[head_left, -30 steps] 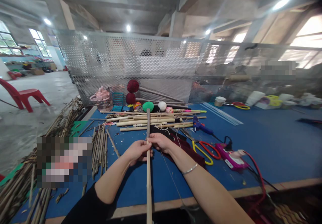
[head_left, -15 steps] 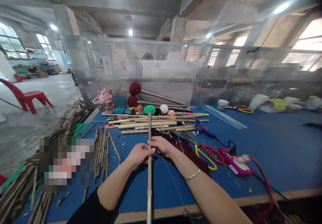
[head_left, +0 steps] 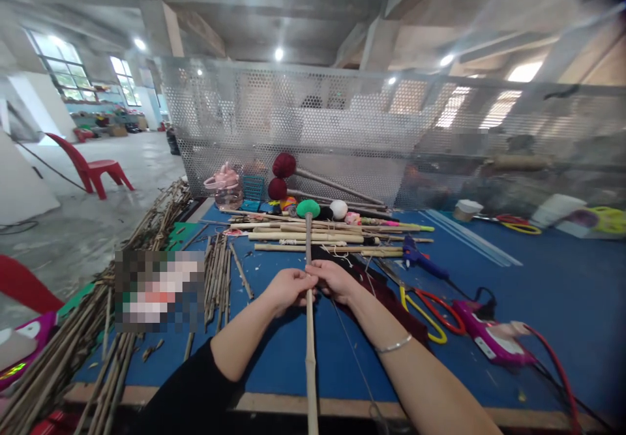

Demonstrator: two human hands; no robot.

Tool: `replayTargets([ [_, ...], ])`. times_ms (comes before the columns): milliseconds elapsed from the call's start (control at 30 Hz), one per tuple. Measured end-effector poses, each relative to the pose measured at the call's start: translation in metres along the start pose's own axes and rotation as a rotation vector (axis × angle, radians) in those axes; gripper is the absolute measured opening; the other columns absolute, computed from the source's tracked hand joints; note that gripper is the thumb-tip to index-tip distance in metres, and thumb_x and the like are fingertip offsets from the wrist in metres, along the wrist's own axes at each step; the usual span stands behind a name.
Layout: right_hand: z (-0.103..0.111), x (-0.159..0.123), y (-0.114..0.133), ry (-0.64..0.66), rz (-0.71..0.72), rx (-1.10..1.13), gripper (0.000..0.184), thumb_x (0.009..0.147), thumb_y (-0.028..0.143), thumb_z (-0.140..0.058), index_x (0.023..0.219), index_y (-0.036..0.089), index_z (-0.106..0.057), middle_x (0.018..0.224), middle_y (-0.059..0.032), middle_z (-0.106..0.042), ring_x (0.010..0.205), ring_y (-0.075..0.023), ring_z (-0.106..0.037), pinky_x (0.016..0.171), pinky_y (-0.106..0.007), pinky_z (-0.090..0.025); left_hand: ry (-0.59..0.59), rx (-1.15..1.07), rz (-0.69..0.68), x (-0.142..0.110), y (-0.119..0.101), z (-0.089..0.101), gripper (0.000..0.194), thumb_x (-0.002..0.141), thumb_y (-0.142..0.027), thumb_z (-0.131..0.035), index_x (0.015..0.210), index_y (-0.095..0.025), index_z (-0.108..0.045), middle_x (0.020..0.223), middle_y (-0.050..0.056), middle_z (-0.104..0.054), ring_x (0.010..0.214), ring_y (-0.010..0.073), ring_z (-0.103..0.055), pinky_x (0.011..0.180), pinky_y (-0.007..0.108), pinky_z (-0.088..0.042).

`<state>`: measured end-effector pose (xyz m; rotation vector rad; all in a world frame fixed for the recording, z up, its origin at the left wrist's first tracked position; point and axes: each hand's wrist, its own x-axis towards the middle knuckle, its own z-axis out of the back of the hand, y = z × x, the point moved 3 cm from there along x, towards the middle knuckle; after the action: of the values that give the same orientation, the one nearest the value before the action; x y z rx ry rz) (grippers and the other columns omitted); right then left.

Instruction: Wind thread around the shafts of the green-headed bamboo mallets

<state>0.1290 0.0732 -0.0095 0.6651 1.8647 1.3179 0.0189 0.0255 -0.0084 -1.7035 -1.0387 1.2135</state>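
Both my hands hold a long bamboo-handled mallet (head_left: 310, 337), pointing away from me, greyish in its far part and paler in its near part. A green ball (head_left: 308, 209) appears to form its far end. My left hand (head_left: 289, 289) pinches the stick from the left. Just beyond it, my right hand (head_left: 332, 280) is closed on the same stick, its fingertips close to my left thumb. A thin string (head_left: 353, 350) runs from near my right hand toward the table's front edge. Dark red and black cloth (head_left: 386, 298) lies under my right forearm.
Bamboo sticks (head_left: 298, 235) and two maroon-headed mallets (head_left: 284, 164) lie beyond my hands. Scissors (head_left: 424, 317), a blue glue gun (head_left: 420, 257) and a magenta power strip (head_left: 491, 334) are on the right. Bundled twigs (head_left: 102, 311) cover the left. A perforated screen (head_left: 293, 128) borders the back.
The scene has shifted right as the head camera turned left. Both hands keep their hold on the mallet, with little change in their position along it.
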Motion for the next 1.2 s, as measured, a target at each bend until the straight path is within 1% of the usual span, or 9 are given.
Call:
replayTargets([
  [200, 0.001, -0.003, 0.006, 0.102, 0.021, 0.166, 0.031, 0.065, 0.037, -0.066, 0.077, 0.013, -0.050, 0.043, 0.0100, -0.037, 0.030, 0.0006, -0.023, 0.030, -0.014, -0.007, 0.190, -0.245, 0.038, -0.006, -0.009, -0.008, 0.026, 0.068, -0.031, -0.065, 0.082, -0.010, -0.059, 0.078, 0.008, -0.063, 0.061, 0.0087, -0.059, 0.053, 0.017, -0.045],
  [267, 0.001, -0.003, 0.006, 0.069, 0.031, 0.115, 0.030, 0.065, 0.037, -0.066, 0.073, 0.013, -0.050, 0.042, 0.0097, -0.037, 0.029, 0.0004, -0.022, 0.030, -0.015, -0.007, 0.174, -0.209, 0.067, -0.007, -0.007, -0.008, 0.027, 0.068, -0.033, -0.064, 0.081, -0.011, -0.058, 0.077, 0.008, -0.063, 0.061, 0.0097, -0.059, 0.052, 0.018, -0.045],
  [433, 0.000, 0.001, 0.001, -0.065, 0.052, -0.077, 0.029, 0.065, 0.037, -0.065, 0.064, 0.012, -0.050, 0.042, 0.0058, -0.046, 0.027, -0.0005, -0.025, 0.028, -0.017, -0.009, -0.024, 0.070, 0.006, -0.004, -0.002, -0.002, 0.033, 0.060, -0.037, -0.070, 0.070, -0.011, -0.052, 0.056, 0.002, -0.058, 0.046, 0.0086, -0.054, 0.041, 0.016, -0.037],
  [667, 0.002, -0.002, 0.004, 0.081, 0.049, 0.113, 0.030, 0.064, 0.036, -0.067, 0.075, 0.012, -0.052, 0.045, 0.0087, -0.041, 0.031, -0.0004, -0.027, 0.031, -0.016, -0.010, 0.169, -0.224, 0.116, -0.012, -0.012, -0.010, 0.024, 0.068, -0.026, -0.065, 0.084, -0.009, -0.059, 0.076, 0.009, -0.065, 0.061, 0.0089, -0.060, 0.059, 0.018, -0.046],
  [767, 0.002, -0.001, 0.004, 0.025, 0.095, 0.037, 0.031, 0.061, 0.037, -0.068, 0.066, 0.012, -0.050, 0.044, 0.0077, -0.043, 0.032, -0.0013, -0.030, 0.032, -0.016, -0.012, 0.128, -0.125, 0.130, -0.011, -0.009, -0.008, 0.030, 0.066, -0.034, -0.066, 0.083, -0.010, -0.058, 0.077, 0.009, -0.065, 0.060, 0.0119, -0.061, 0.054, 0.021, -0.046],
  [867, 0.003, 0.002, 0.002, -0.091, 0.115, -0.034, 0.034, 0.056, 0.035, -0.072, 0.060, 0.012, -0.047, 0.044, 0.0062, -0.046, 0.034, -0.0016, -0.033, 0.034, -0.017, -0.016, 0.008, 0.076, 0.058, -0.006, -0.003, -0.002, 0.037, 0.058, -0.042, -0.069, 0.072, -0.011, -0.053, 0.061, 0.003, -0.061, 0.047, 0.0095, -0.055, 0.043, 0.019, -0.039],
  [933, 0.004, 0.002, 0.002, -0.116, 0.103, -0.048, 0.034, 0.057, 0.036, -0.071, 0.061, 0.013, -0.047, 0.043, 0.0072, -0.045, 0.032, -0.0011, -0.030, 0.033, -0.017, -0.014, -0.033, 0.106, 0.015, -0.004, -0.003, -0.001, 0.039, 0.054, -0.042, -0.071, 0.067, -0.011, -0.051, 0.057, 0.002, -0.058, 0.044, 0.0077, -0.052, 0.043, 0.018, -0.037],
  [1100, 0.002, -0.002, 0.006, 0.092, 0.042, 0.061, 0.032, 0.065, 0.040, -0.065, 0.069, 0.014, -0.047, 0.045, 0.0094, -0.040, 0.031, 0.0005, -0.018, 0.033, -0.017, -0.006, 0.108, -0.116, 0.037, -0.007, -0.009, -0.007, 0.032, 0.062, -0.036, -0.068, 0.077, -0.010, -0.057, 0.072, 0.006, -0.063, 0.052, 0.0065, -0.055, 0.046, 0.016, -0.039],
  [1200, 0.001, -0.002, 0.007, 0.070, 0.075, 0.053, 0.034, 0.065, 0.041, -0.065, 0.064, 0.014, -0.045, 0.045, 0.0087, -0.040, 0.031, 0.0001, -0.022, 0.032, -0.017, -0.008, 0.145, -0.170, 0.076, -0.009, -0.010, -0.008, 0.031, 0.064, -0.035, -0.067, 0.081, -0.011, -0.057, 0.077, 0.007, -0.063, 0.056, 0.0080, -0.058, 0.050, 0.017, -0.043],
])
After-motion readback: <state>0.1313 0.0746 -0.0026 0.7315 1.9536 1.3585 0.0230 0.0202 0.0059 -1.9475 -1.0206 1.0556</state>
